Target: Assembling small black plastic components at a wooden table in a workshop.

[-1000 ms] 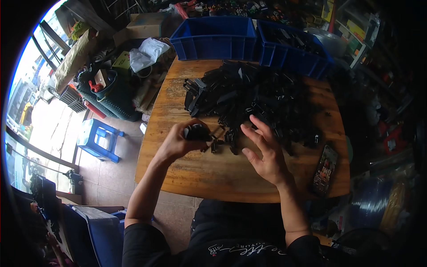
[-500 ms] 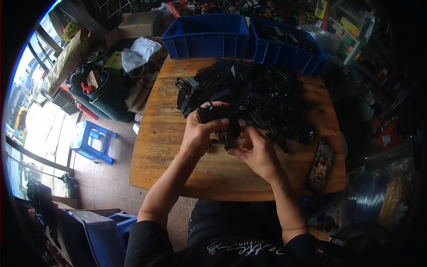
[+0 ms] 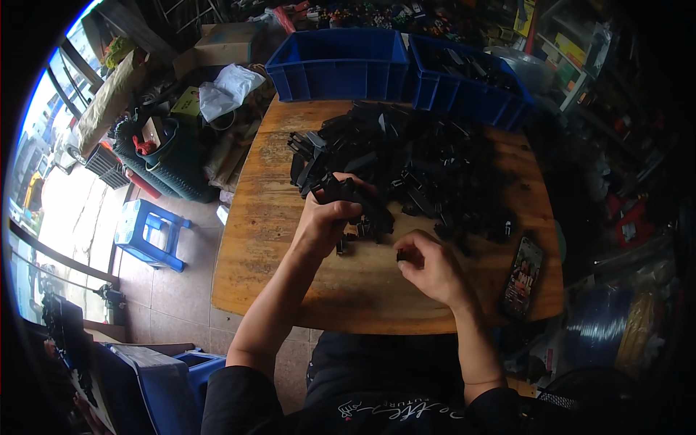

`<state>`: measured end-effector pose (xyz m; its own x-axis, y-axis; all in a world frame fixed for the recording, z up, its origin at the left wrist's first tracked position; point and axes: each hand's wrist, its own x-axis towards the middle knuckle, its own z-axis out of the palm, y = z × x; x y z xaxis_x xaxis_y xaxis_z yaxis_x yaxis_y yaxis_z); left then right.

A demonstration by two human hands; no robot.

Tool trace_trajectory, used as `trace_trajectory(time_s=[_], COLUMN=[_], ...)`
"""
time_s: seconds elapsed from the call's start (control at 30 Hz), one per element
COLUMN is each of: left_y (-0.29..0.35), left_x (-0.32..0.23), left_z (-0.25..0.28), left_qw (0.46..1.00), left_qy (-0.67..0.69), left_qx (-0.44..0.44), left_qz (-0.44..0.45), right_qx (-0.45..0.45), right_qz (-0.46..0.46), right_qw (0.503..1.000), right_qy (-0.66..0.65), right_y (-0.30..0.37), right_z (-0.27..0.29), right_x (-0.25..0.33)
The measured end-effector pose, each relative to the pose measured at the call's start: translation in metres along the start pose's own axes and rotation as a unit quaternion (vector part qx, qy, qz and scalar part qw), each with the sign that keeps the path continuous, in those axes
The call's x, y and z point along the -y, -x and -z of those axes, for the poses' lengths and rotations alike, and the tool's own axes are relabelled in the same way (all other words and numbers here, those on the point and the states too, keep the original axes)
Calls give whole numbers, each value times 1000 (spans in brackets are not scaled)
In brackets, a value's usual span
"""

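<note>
Here, the left hand point(image 3: 324, 223) curls firmly around a black part point(image 3: 366, 199) over the wooden table point(image 3: 268, 283), at the near edge of a black pile point(image 3: 442, 163). Apart from it, the right hand point(image 3: 433, 270) pinches a small dark piece point(image 3: 401, 255) (too small to identify)

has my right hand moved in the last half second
Yes: against the wooden table, your right hand has shifted slightly rightward and nearer you, toward the smartphone.

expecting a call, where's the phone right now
In the head view, the phone lies on the wooden table near its right edge, right of the right hand.
</note>
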<state>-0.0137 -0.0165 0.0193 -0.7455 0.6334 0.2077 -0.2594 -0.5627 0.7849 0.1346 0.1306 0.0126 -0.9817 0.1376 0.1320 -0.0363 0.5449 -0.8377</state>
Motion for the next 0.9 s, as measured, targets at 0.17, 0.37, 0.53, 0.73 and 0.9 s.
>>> trace_trajectory(time_s=[0.17, 0.37, 0.53, 0.73, 0.9], left_y=[4, 13, 18, 18, 18], left_x=[7, 5, 9, 11, 12], left_z=[-4, -20, -22, -16, -15], left_qw=[995, 983, 979, 995, 991], left_qy=[-89, -165, -192, -86, -122], left_qx=[23, 25, 13, 14, 21], left_qz=[32, 81, 70, 48, 57], right_qx=[-61, -191, -225, -204, -150], right_qz=[9, 72, 82, 96, 70], right_qw=[982, 932, 942, 959, 970], right_qy=[-179, -300, -236, -169, -180], right_y=[3, -7, -14, -7, -2], right_z=[20, 1, -13, -13, 1], right_x=[12, 16, 14, -1, 2])
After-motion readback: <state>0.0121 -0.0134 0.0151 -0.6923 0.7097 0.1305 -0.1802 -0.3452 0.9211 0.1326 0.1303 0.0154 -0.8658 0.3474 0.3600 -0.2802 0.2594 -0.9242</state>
